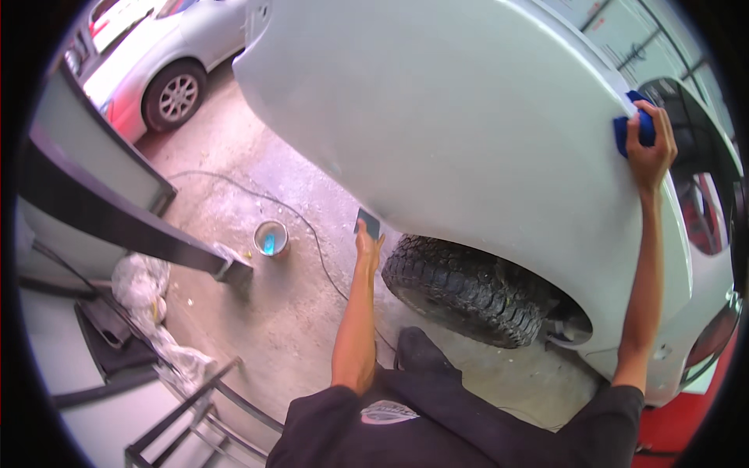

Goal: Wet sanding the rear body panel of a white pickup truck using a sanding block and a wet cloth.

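Note:
A pale silver car body panel [437, 117] fills the upper middle, curving down over a knobbly black tyre [456, 292]. My left hand [368, 246] is closed on a thin dark grey sheet [368, 225], perhaps sandpaper, beside the panel's lower edge. Whether the sheet touches the panel, I cannot tell. Over on the right, my right hand [654, 152] grips a bunched blue cloth [622, 137] at the panel's upper edge, near the dark car window [679, 101]. Part of the cloth is hidden under the fingers.
A round bucket [258, 243] with something bright blue inside stands on the dusty floor. A thin cable [316, 238] runs past it. To the left are a dark post [133, 210], crumpled plastic [140, 281] and a metal frame [183, 413]. Another silver car [214, 35] is parked behind.

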The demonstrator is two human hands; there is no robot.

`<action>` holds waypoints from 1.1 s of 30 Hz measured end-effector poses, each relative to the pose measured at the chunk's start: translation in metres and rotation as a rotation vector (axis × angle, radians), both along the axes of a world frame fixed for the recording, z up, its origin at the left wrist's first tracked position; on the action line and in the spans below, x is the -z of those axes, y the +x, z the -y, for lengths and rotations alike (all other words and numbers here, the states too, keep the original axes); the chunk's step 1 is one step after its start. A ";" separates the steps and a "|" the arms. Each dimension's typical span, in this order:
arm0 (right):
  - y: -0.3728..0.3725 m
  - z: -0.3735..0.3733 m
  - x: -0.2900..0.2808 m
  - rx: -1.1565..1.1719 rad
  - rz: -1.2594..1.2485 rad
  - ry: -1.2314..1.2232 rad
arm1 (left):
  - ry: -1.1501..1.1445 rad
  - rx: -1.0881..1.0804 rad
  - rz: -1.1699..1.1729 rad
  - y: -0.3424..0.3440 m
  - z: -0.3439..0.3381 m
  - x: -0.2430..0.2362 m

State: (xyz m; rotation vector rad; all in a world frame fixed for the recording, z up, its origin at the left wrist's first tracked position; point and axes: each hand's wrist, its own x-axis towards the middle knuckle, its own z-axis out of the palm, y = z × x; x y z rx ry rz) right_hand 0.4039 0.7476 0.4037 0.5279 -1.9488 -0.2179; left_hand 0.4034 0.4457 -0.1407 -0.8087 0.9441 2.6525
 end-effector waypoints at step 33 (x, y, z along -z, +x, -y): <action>0.077 0.372 0.394 -0.654 0.933 -2.114 | 0.400 1.855 -0.074 -0.134 0.263 -0.113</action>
